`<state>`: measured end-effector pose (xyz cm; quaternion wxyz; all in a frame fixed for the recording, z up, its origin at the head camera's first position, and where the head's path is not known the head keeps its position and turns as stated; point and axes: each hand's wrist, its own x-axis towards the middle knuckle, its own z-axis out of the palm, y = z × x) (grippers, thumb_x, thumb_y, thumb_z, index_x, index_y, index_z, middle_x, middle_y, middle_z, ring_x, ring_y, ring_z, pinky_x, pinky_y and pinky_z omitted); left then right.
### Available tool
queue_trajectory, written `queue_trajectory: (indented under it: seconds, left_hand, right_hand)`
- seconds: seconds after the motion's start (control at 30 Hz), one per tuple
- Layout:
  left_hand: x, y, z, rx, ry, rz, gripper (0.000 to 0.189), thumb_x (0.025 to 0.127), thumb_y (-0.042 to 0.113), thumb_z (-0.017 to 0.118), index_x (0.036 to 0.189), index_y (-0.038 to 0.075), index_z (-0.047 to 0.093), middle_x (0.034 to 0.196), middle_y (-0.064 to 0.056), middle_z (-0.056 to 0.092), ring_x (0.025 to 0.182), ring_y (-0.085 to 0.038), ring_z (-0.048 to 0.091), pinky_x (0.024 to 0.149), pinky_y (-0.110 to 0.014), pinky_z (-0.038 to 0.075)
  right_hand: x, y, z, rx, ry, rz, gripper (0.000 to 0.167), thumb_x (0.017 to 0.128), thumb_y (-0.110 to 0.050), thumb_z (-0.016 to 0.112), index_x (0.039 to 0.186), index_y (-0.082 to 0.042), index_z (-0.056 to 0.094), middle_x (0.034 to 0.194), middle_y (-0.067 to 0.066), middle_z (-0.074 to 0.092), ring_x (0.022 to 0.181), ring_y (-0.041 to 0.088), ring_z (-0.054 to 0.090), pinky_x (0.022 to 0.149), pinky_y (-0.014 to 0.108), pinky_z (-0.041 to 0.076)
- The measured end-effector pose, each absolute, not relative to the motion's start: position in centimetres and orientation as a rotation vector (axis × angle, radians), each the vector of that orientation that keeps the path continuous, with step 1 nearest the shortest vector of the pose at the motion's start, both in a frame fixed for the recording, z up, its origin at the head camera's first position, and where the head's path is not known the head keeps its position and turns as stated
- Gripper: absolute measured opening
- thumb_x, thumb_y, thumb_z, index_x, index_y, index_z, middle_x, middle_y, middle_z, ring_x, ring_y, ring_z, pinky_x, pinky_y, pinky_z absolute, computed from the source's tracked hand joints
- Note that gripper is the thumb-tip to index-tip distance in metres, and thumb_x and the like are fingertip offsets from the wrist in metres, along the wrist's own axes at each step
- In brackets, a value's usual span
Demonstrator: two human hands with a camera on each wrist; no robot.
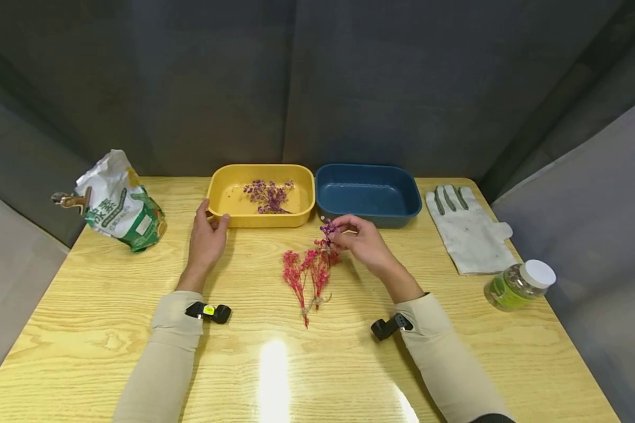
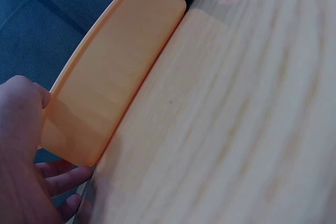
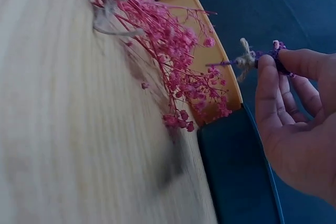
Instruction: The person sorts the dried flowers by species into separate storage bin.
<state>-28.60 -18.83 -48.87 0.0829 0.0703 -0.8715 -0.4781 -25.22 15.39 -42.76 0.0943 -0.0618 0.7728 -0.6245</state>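
My right hand (image 1: 367,244) pinches a small bunch of purple dried flowers (image 1: 327,229) between thumb and fingers. In the right wrist view its stem end, tied with a twine bow (image 3: 244,60), points out from the fingertips. Below that hand, pink dried flower bunches (image 1: 307,273), also tied with twine, lie on the table. My left hand (image 1: 207,238) holds the front left corner of a yellow tub (image 1: 267,221), thumb at the rim and fingers around the side. Inside the tub rest purple dried flowers (image 1: 268,195). A dark blue tub (image 1: 367,220) stands beside it at the right.
At the left stands a white and green bag (image 1: 122,205) closed with a metal clip (image 1: 74,201). A work glove (image 1: 468,235) lies at the right, near a clear jar with a white lid (image 1: 521,285). A dark curtain (image 1: 296,82) hangs behind the wooden table (image 1: 243,364).
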Motion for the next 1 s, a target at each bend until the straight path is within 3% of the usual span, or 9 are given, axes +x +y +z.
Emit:
queue_trajectory:
  seconds: [0.07,0.3,0.6,1.0]
  left_hand:
    - [-28.7,-18.9,-48.9,0.208,-2.601,-1.426,0.073,0.098,0.052,0.043,0.156,0.021,0.011,0.147,-0.017,0.039,0.124,-0.032,0.052,0.103,-0.049,0.041]
    - [-28.8,-19.0,-49.0,0.203,-2.605,-1.416,0.073,0.098,0.052,0.043,0.156,0.02,0.012,0.146,-0.018,0.039,0.122,-0.033,0.053,0.102,-0.05,0.042]
    - [-28.8,-18.9,-48.9,0.235,-2.599,-1.418,0.072,0.098,0.051,0.045,0.156,0.022,0.013,0.145,-0.017,0.041,0.12,-0.031,0.054,0.101,-0.049,0.042]
    - [-28.7,-18.9,-48.8,0.243,-2.607,-1.428,0.073,0.098,0.051,0.045,0.156,0.022,0.012,0.147,-0.016,0.04,0.12,-0.031,0.054,0.102,-0.048,0.043]
  right_hand:
    - [-25.9,15.2,-42.7,-0.19,2.313,-1.828,0.02,0.091,-0.009,0.065,0.11,-0.003,0.062,0.094,0.006,0.059,0.081,0.017,0.063,0.077,0.042,0.056]
    - [-28.7,14.1,-42.3,-0.204,2.405,-1.752,0.017,0.092,-0.02,0.067,0.104,-0.008,0.065,0.09,0.005,0.064,0.079,0.024,0.058,0.06,0.025,0.046]
    - [-32.3,12.8,-40.8,-0.126,2.509,-1.712,0.017,0.092,-0.024,0.067,0.102,-0.012,0.066,0.095,0.002,0.065,0.083,0.016,0.056,0.068,0.027,0.047]
    - [-36.0,10.3,-39.3,0.017,2.48,-1.75,0.016,0.094,-0.025,0.065,0.103,-0.012,0.068,0.107,0.005,0.067,0.103,0.031,0.061,0.084,0.039,0.051]
